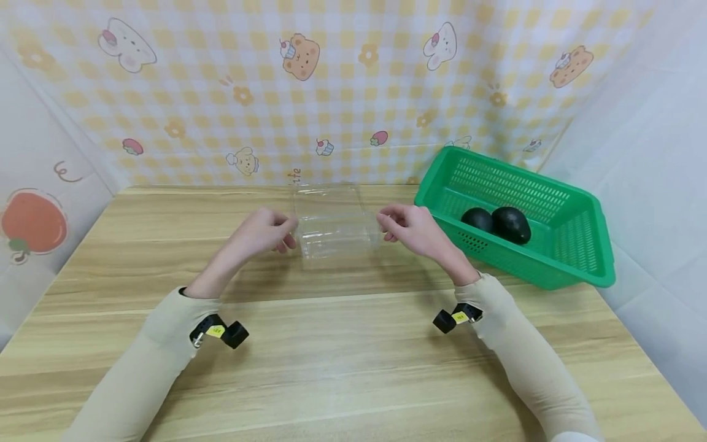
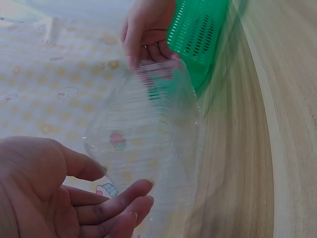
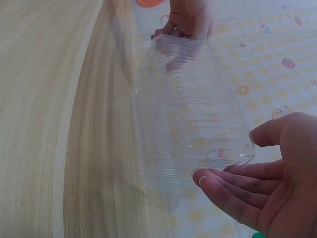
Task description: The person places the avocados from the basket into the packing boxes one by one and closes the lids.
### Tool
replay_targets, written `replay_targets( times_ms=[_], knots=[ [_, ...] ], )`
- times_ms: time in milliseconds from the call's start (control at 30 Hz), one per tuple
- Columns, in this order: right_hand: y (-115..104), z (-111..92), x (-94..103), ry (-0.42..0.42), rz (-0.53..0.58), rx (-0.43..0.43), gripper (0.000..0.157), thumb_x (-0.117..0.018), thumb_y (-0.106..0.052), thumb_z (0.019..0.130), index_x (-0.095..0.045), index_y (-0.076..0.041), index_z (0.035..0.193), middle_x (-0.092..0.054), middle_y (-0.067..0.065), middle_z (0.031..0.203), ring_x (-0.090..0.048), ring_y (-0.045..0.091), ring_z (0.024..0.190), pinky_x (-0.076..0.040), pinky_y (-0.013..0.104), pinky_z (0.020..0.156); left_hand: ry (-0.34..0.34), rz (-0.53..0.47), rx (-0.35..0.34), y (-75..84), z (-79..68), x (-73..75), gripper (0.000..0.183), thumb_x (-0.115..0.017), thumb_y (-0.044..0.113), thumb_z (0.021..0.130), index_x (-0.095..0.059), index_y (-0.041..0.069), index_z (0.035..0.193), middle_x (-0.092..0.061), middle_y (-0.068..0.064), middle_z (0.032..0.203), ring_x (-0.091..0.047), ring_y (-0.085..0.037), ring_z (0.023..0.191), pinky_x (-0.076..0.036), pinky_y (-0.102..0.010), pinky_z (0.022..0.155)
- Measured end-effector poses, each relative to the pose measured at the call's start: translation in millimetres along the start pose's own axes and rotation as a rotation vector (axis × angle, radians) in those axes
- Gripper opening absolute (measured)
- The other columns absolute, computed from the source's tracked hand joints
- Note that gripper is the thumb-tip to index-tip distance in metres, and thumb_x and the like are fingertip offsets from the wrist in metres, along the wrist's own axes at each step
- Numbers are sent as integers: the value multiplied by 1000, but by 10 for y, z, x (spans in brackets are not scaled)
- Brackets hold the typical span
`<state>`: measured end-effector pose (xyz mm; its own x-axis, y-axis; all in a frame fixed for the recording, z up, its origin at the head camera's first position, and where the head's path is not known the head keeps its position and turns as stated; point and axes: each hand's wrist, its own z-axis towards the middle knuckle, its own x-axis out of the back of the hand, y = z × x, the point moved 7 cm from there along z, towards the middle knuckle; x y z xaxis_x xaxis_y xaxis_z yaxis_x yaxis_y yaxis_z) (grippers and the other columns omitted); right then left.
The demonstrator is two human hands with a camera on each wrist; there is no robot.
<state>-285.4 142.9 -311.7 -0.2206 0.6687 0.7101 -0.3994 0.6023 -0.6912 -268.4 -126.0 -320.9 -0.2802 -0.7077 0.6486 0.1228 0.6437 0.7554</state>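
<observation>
Between my two hands is a clear plastic container [image 1: 336, 236], see-through with ridged walls, above the middle back of the table. My left hand [image 1: 267, 230] pinches its left end, the thumb on one side of the rim and the fingers on the other. At the right end my right hand [image 1: 407, 226] holds the edge in the same way. The right wrist view shows the right thumb at a corner of the container [image 3: 198, 119] and the fingertips against its wall. Nothing can be seen inside the plastic.
A green perforated basket [image 1: 574, 245] stands at the right of the table, near my right hand. In it lie two dark, avocado-like fruits [image 1: 510, 224]. Behind the wooden table [image 1: 331, 362] hangs a yellow checked curtain [image 1: 342, 92] with cartoon prints.
</observation>
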Motion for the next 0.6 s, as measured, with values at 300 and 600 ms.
replay_targets(
  times_ms=[300, 600],
  knots=[
    [33, -40, -13, -3, 29, -8, 29, -58, -24, 104, -68, 0, 117, -73, 16, 91, -71, 28, 77, -57, 31, 68, -61, -10, -4, -9, -3, -47, 33, -52, 19, 105, -70, -9, 108, -73, -12, 87, -69, -35, 83, -56, -40, 78],
    [59, -68, -45, -29, 17, -12, 27, -60, -21, 102, -65, 0, 120, -72, 9, 80, -68, 20, 68, -55, 33, 63, -82, -10, 2, -6, -29, -98, 28, -58, 15, 101, -69, -10, 108, -73, -13, 87, -66, -29, 77, -55, -34, 72]
  ],
)
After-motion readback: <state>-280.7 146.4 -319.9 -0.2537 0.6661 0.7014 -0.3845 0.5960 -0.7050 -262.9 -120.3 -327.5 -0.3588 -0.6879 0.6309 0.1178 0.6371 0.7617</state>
